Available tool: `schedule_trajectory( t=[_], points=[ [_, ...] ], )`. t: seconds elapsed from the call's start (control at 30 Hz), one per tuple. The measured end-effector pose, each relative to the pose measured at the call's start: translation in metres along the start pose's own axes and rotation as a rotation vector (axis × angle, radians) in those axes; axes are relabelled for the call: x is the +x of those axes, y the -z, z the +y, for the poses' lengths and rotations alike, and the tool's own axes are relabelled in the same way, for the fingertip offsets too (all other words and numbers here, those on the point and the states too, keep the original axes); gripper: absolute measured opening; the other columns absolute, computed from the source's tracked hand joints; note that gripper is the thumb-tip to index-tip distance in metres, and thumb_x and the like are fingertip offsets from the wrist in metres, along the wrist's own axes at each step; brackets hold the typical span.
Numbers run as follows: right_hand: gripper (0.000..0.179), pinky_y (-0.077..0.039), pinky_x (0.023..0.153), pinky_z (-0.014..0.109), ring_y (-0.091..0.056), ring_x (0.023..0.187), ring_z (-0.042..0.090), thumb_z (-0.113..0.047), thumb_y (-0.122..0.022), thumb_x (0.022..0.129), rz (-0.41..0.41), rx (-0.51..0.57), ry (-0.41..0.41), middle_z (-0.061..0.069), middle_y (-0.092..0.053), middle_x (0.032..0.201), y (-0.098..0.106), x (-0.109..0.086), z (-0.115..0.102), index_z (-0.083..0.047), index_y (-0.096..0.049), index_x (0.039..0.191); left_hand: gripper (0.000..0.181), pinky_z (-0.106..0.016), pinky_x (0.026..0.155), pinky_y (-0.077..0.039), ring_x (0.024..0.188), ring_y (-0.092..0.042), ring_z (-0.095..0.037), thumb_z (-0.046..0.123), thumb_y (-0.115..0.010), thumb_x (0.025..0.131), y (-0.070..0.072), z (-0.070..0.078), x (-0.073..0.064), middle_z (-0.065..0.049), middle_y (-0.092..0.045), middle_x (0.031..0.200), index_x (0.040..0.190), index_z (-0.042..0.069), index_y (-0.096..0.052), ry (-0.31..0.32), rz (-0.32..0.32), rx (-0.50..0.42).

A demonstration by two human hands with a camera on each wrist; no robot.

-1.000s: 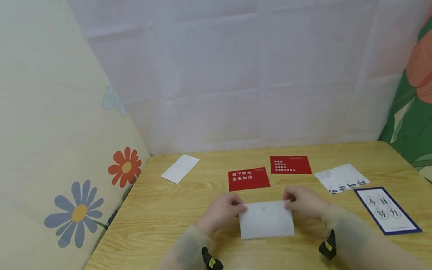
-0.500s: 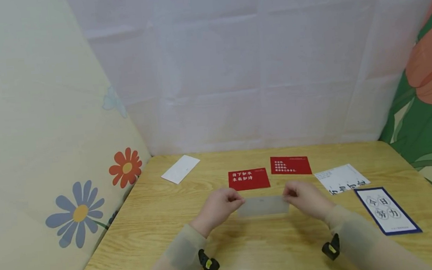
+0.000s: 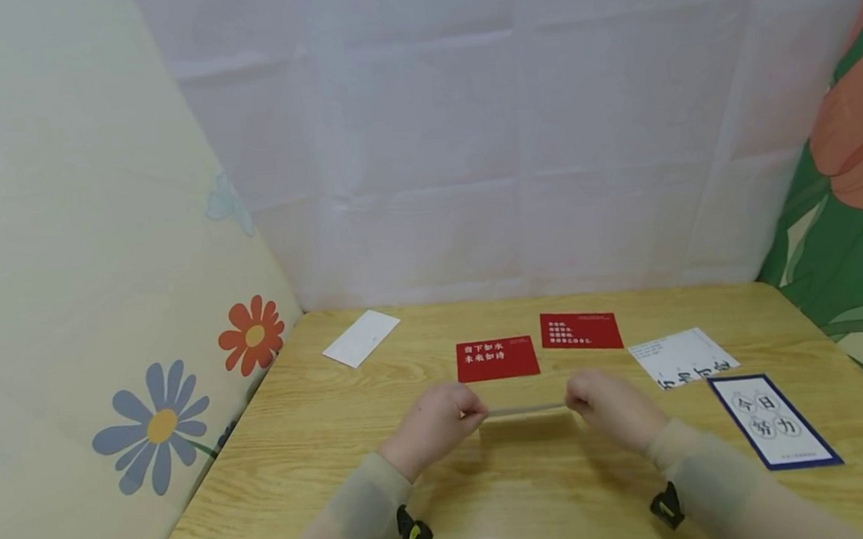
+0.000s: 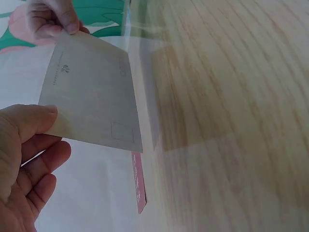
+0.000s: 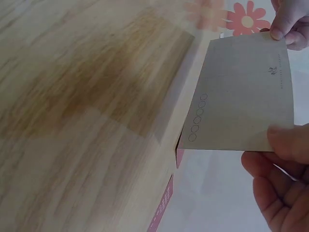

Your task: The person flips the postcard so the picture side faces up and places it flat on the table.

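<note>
Between my two hands a postcard point(image 3: 527, 410) is held above the table, seen nearly edge-on in the head view. My left hand point(image 3: 440, 423) pinches one end between thumb and fingers, and my right hand point(image 3: 612, 407) pinches the other. In the left wrist view the postcard point(image 4: 91, 92) turns a pale face with a small stamp box and fine print toward the camera. The right wrist view shows that same face of the postcard point(image 5: 241, 96), with a row of small circles along one edge. Its other face is hidden.
On the wooden table point(image 3: 523, 505) lie a red card point(image 3: 497, 369), another red card point(image 3: 582, 338), a white card with black characters point(image 3: 681, 352) and a blue-bordered card point(image 3: 777, 429). A blank-looking white card point(image 3: 361, 338) lies at the back left. A white cloth point(image 3: 422, 136) hangs behind.
The postcard has tilted from showing its broad white face to nearly edge-on in the head view. Both hands have rotated with it, keeping hold of its ends. The cards on the table stay put.
</note>
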State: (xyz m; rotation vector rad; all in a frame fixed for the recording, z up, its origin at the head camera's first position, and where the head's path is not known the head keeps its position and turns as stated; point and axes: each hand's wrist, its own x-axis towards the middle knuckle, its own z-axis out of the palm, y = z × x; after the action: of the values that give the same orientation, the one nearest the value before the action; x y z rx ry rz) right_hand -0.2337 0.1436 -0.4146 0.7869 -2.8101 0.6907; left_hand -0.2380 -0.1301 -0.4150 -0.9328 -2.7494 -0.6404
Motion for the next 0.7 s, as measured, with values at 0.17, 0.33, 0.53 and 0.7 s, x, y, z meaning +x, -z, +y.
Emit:
schedule_trajectory(
  t=[0.17, 0.33, 0.53, 0.7],
  points=[
    [0.015, -0.051, 0.070, 0.030, -0.060, 0.077, 0.012, -0.001, -0.070, 0.083, -0.047, -0.047, 0.049, -0.008, -0.060, 0.080, -0.002, -0.004, 0.002, -0.014, -0.065, 0.081, 0.003, -0.018, 0.067, -0.050, 0.071, -0.057, 0.000, 0.013, -0.075, 0.084, -0.004, -0.002, -0.003, 0.009, -0.067, 0.080, 0.087, 0.012, -0.076, -0.067, -0.004, 0.019],
    [0.014, -0.051, 0.069, 0.028, -0.059, 0.076, 0.009, -0.002, -0.071, 0.080, -0.110, -0.011, 0.053, -0.011, -0.060, 0.079, -0.002, -0.009, 0.003, -0.015, -0.067, 0.081, 0.002, -0.016, 0.067, -0.049, 0.071, -0.058, 0.000, 0.010, -0.075, 0.083, -0.009, -0.004, -0.005, 0.009, -0.068, 0.078, 0.084, 0.012, -0.076, -0.104, -0.029, -0.005],
    [0.012, -0.050, 0.069, 0.029, -0.058, 0.075, 0.007, -0.007, -0.075, 0.079, -0.169, 0.020, 0.068, -0.013, -0.060, 0.080, -0.003, -0.012, 0.005, -0.018, -0.069, 0.078, 0.008, -0.016, 0.069, -0.049, 0.073, -0.058, 0.000, 0.005, -0.074, 0.080, -0.014, -0.004, -0.009, 0.008, -0.067, 0.078, 0.081, 0.012, -0.076, -0.119, -0.086, -0.031],
    [0.013, -0.049, 0.067, 0.027, -0.056, 0.073, 0.005, -0.007, -0.075, 0.078, -0.191, 0.002, 0.100, -0.013, -0.059, 0.078, -0.008, -0.014, 0.007, -0.019, -0.070, 0.076, 0.006, -0.015, 0.068, -0.047, 0.071, -0.054, 0.001, 0.010, -0.074, 0.081, -0.018, -0.003, -0.011, 0.011, -0.063, 0.078, 0.081, 0.016, -0.076, -0.101, -0.146, 0.001]
  ],
)
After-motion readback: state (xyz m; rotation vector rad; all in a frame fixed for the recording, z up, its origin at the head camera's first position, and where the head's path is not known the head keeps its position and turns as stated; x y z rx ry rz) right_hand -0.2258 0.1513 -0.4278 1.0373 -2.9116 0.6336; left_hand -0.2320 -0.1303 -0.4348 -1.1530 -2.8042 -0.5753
